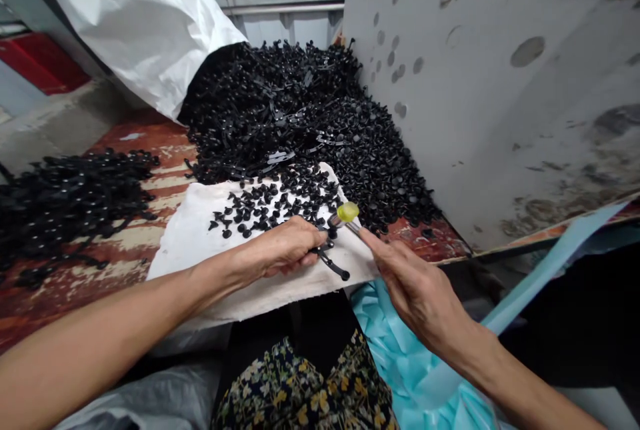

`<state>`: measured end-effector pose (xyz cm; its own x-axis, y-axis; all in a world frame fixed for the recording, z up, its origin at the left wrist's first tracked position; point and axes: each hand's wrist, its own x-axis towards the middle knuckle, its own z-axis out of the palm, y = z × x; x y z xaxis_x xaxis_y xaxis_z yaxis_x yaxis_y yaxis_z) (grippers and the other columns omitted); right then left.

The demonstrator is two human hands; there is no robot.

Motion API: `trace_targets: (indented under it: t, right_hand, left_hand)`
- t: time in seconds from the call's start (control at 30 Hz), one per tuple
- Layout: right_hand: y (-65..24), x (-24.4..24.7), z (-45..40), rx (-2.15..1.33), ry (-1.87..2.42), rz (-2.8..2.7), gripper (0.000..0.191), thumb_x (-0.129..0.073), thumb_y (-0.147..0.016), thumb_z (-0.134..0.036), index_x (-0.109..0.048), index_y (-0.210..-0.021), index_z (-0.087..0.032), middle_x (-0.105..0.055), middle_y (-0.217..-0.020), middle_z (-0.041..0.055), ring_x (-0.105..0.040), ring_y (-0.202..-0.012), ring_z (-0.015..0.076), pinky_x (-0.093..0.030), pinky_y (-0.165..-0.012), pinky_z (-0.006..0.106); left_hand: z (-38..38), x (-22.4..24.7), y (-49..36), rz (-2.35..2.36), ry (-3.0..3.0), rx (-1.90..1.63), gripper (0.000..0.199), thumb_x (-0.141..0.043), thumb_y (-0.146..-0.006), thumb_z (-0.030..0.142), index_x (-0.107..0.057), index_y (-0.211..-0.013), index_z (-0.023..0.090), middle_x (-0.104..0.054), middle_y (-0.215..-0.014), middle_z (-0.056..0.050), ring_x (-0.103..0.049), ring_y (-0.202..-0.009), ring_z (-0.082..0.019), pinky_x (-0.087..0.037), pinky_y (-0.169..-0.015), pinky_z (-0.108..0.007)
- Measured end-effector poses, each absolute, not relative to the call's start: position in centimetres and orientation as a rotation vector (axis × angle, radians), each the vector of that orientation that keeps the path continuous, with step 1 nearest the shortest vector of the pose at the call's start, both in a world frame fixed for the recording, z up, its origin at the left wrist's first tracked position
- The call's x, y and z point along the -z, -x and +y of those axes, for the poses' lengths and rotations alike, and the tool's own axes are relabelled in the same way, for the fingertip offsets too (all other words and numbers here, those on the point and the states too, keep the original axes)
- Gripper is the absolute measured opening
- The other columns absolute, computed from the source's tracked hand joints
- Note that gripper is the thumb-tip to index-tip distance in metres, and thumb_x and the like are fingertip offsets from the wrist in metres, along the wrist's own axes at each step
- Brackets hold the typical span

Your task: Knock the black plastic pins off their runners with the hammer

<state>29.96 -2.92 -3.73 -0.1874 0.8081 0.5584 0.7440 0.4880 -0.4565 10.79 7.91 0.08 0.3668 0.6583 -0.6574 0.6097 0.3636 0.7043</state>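
Note:
My left hand point(293, 245) is closed on a black plastic strip point(333, 265), whose round end sticks out over the white cloth point(195, 227). Close by on the right, my right hand point(407, 277) grips a small hammer point(347, 212) with a yellow-green, clear-looking face and a metal head. The hammer's head is just above and beside the fingers of my left hand. Many small black round-headed pieces point(260, 207) lie scattered on the cloth beyond both hands.
A large heap of black parts point(280, 97) rises behind the cloth, beside a white sack point(150, 23). Another black pile point(75, 203) lies on the worn red table point(165, 217). A grey board point(475, 97) stands at right. Turquoise strips point(400, 350) hang below.

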Motion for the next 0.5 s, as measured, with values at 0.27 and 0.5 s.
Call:
trace_targets:
  t: [0.27,0.5]
  right_hand:
    - [-29.74,2.91,-3.27,-0.019,1.207,-1.850,0.064,-0.049,-0.090,-0.001,-0.043,-0.147,-0.029,-0.071,-0.105,0.0083,-0.070,-0.081,0.0176,-0.059,-0.067,0.026]
    - [-30.25,3.01,-3.06,-0.014,1.236,-1.817,0.063,-0.048,-0.092,-0.004,-0.039,-0.150,-0.029,-0.069,-0.110,0.0092,-0.069,-0.089,0.0184,-0.059,-0.072,0.027]
  left_hand:
    - [7.65,-0.16,-10.74,1.270,-1.288,-0.077,0.042,-0.046,-0.088,0.027,-0.040,-0.047,0.018,-0.036,-0.036,0.005,-0.022,-0.027,-0.005,-0.013,-0.030,-0.019]
    - [7.57,0.40,-10.46,1.257,-1.310,-0.060,0.041,-0.045,-0.089,0.030,-0.042,-0.049,0.019,-0.035,-0.035,0.005,-0.022,-0.026,-0.006,-0.012,-0.030,-0.020]
